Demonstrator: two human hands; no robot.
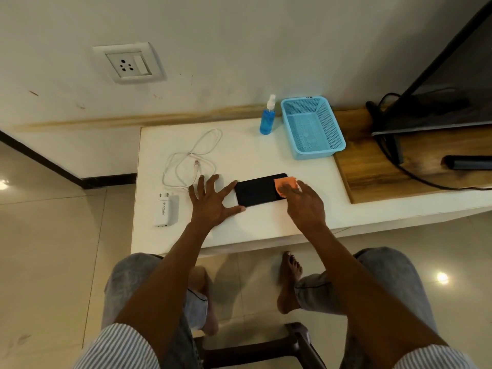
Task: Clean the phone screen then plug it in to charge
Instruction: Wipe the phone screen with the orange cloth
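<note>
the phone [257,189] lies flat on the white counter [266,161]. my left hand [210,202], fingers spread, steadies its end; my right hand [306,201] presses an orange cloth [286,183] on the screen, grip closed on it.

The right hand [306,202] presses an orange cloth [287,185] onto the phone [257,189] (screen dark), the left hand [210,201] splayed bracing its end.

I'm looking into a home living room: glossy floor tiles [48,214], a wall socket [129,63] above the skirting, a television [439,83] at the tabletop's [266,225] far right corner, bare feet beneath
</note>
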